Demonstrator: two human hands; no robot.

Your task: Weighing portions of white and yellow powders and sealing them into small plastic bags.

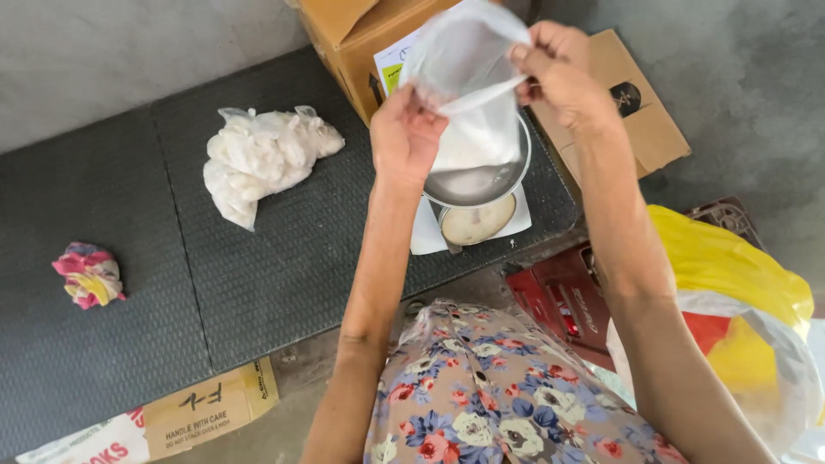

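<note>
- The clear plastic bag (pixel 468 86) hangs mouth-up between the hands, its long axis vertical, directly over the metal scale pan (pixel 481 182) at the black mat's (pixel 258 275) right edge.
- Left hand (pixel 404 133) pinches the bag's near rim.
- Right hand (pixel 559 73) grips the far rim, slightly higher.
- Both hands sit equally close to the bag.

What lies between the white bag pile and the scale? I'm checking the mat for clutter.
Only bare dark mat lies between the bag pile and the scale, as the head view shows.
</note>
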